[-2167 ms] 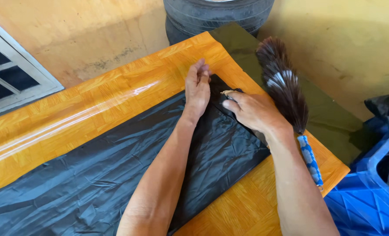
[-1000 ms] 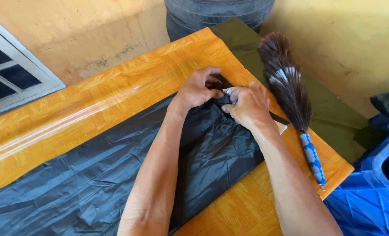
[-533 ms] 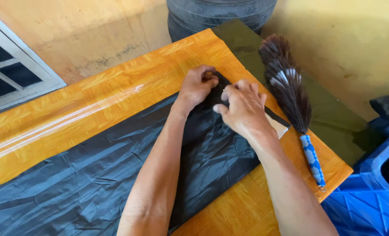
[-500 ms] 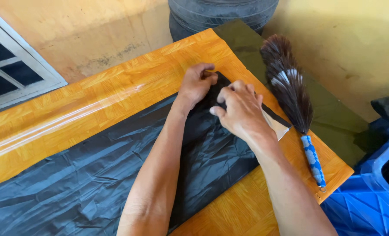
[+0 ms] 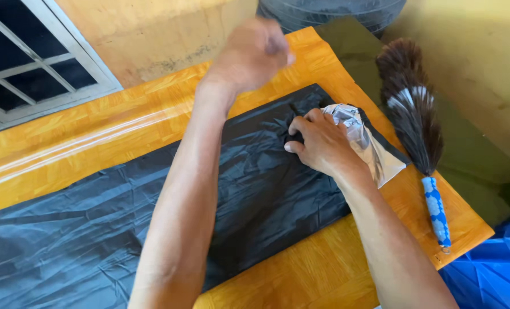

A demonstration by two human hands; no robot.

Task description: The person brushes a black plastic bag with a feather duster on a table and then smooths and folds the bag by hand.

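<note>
A long black plastic sheet (image 5: 249, 194) lies crumpled along an orange wood-patterned table (image 5: 111, 131). My right hand (image 5: 321, 146) rests on the sheet's far end with its fingers curled, pinching a pucker of black plastic. A crinkled clear plastic bag (image 5: 369, 146) lies under and beside that hand. My left hand (image 5: 253, 52) is lifted above the table near its far edge, blurred and closed like a fist; I see nothing in it.
A brown feather duster (image 5: 410, 109) with a blue patterned handle (image 5: 437, 209) lies along the table's right edge on an olive-green cloth (image 5: 472, 166). A dark tyre (image 5: 329, 10) stands beyond the table. A barred window frame (image 5: 31, 68) leans at left, blue plastic (image 5: 489, 274) at bottom right.
My left hand has left the sheet and risen up and away from the table. The right hand stays at the sheet's end, and the clear bag now shows beside it.
</note>
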